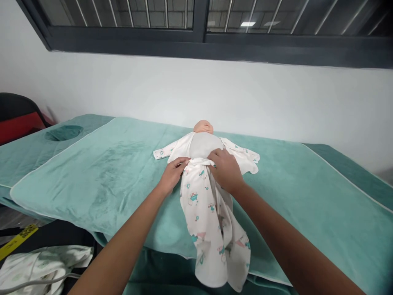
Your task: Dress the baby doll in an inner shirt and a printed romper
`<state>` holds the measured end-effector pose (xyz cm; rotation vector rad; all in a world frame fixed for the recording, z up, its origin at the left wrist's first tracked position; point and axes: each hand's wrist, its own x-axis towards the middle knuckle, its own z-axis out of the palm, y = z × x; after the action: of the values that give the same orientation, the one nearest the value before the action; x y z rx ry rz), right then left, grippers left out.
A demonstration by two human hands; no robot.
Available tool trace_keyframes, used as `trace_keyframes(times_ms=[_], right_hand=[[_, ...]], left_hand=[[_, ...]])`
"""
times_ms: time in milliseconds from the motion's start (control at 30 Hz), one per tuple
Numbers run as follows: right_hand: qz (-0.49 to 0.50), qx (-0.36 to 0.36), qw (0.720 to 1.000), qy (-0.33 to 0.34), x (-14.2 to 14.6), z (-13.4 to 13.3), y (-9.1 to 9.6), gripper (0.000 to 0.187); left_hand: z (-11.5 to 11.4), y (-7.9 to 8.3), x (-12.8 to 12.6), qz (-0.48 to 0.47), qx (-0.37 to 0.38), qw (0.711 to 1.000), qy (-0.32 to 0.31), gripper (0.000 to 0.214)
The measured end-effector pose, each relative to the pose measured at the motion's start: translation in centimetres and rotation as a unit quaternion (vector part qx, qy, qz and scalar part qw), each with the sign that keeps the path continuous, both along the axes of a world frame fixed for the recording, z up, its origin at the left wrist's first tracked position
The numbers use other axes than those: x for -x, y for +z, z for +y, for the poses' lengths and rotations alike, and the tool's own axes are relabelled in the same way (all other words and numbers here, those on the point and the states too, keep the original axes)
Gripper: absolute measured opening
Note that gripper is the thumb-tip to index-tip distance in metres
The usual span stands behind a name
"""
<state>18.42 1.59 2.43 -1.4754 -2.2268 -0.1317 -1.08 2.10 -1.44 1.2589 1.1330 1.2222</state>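
A baby doll [205, 143] lies on its back on the green cover, its head toward the wall. Its grey torso shows between the sides of an opened white printed top [181, 144], whose sleeves spread out to both sides. White printed baby pants [199, 209] lie over the doll's lower body, and their legs hang past the near edge of the bed. My left hand [174, 175] pinches the waistband at its left end. On the other end, my right hand [226, 170] grips the waistband with bent fingers. The doll's legs are hidden.
A green plush cover [92, 172] is spread over the bed, which has a round face hole [64, 132] at the left. Behind stands a white wall with a barred window [202, 32]. Printed cloth [46, 266], a grey cable and a yellow strap [19, 241] lie at lower left.
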Motion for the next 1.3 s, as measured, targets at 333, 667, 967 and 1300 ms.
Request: trace_keyframes(times_ms=[333, 667, 967, 1300], right_hand=[[0.117, 0.048, 0.992, 0.028, -0.6, 2.9, -2.4, 0.053], [-0.023, 0.016, 0.999, -0.035, -0.8, 4.1, 0.3, 0.026], [0.337, 0.056, 0.939, 0.046, -2.0, 4.1, -3.4, 0.023], [0.442, 0.126, 0.888, -0.024, -5.3, 1.8, -4.3, 0.019]], left_hand=[[2.9, -0.3, 0.2, 0.071, -0.087, 0.994, 0.010, 0.015], [7.4, -1.9, -2.3, 0.068, -0.084, 0.990, 0.091, 0.016], [6.9, -4.1, -2.7, 0.035, -0.066, 0.989, 0.131, 0.021], [6.3, -3.6, -2.5, 0.023, -0.059, 0.989, 0.130, 0.020]])
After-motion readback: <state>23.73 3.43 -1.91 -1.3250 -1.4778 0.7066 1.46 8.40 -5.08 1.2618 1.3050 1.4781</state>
